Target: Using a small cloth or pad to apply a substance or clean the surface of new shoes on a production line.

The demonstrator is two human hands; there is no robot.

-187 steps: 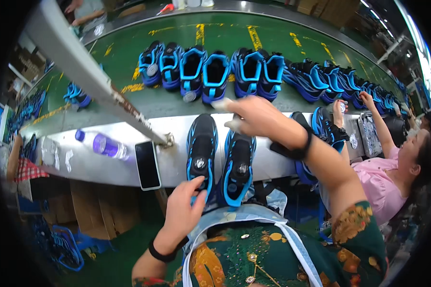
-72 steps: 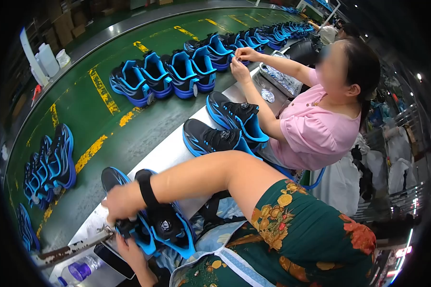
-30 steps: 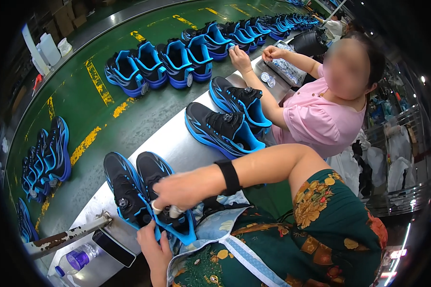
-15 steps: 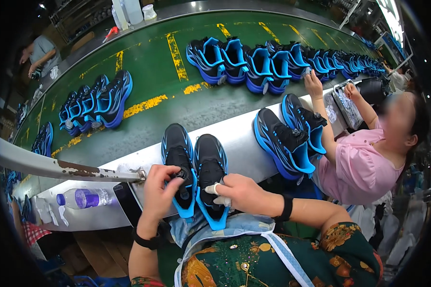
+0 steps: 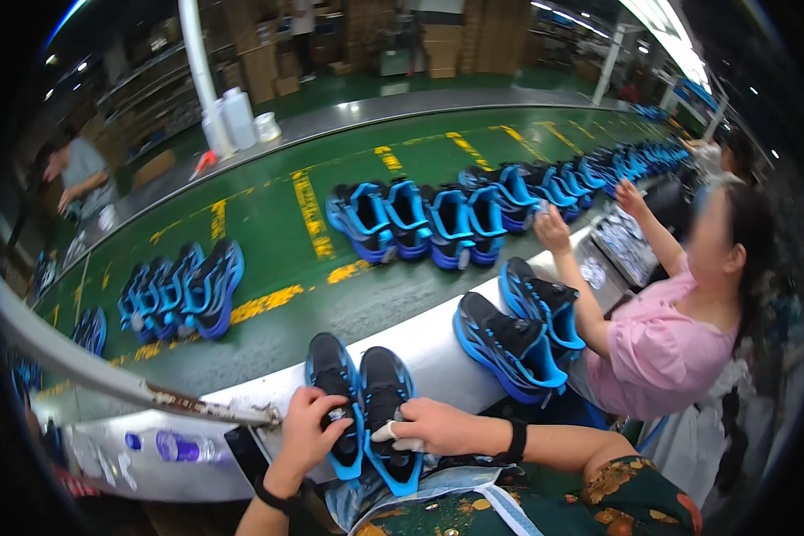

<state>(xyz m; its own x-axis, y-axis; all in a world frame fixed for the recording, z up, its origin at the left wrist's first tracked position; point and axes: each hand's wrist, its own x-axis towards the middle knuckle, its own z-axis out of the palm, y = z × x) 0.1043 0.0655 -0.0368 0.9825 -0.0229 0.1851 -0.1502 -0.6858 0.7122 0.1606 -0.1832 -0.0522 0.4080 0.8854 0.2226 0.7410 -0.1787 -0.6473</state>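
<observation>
left hand [image 5: 313,433] closed on left sneaker [image 5: 335,393] | right hand [image 5: 433,427] pressing white cloth [image 5: 393,436] onto right sneaker [image 5: 386,402] | pair at lower centre, bench [image 5: 438,344] edge | risk: pair could be tipped off by hard wiping

I am seeing a white ledge [image 5: 438,344] running along a green conveyor belt [image 5: 268,214]. A black-and-blue pair of shoes [image 5: 362,402] is lying on the ledge, a second pair [image 5: 518,335] further right. More blue shoes [image 5: 420,219] are sitting on the belt in groups.
</observation>
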